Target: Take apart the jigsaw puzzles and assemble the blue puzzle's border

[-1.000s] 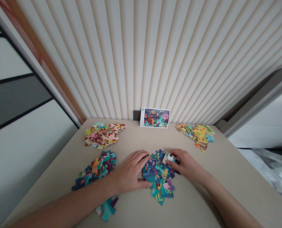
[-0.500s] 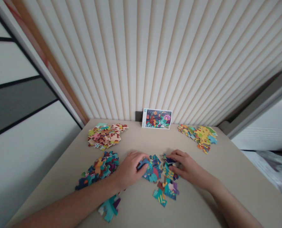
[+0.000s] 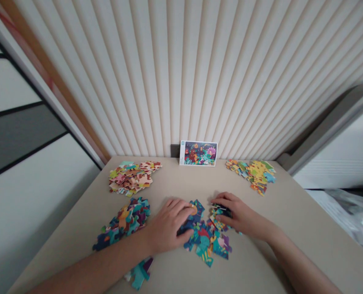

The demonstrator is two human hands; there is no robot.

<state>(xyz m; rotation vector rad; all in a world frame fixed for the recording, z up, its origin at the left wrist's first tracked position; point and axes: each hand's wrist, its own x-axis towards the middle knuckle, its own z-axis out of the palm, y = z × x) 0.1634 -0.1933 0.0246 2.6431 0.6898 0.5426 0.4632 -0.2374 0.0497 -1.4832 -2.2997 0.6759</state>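
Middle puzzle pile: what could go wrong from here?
1. The left forearm passes over the near-left blue pile; moving it could drag pieces toward the middle pile, where similar colours might make them hard to separate.
2. Pieces overlap in the middle pile, between the left hand and right hand, so shifting them might bury or flip some.

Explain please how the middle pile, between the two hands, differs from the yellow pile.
Colour: the middle pile is mostly blue and teal; the yellow pile is mainly yellow and orange.
Place: the middle pile lies nearer the person, the yellow pile at the back right.
Hands: the left hand and right hand are at the middle pile, away from the yellow pile.
Both are loose puzzle pieces.
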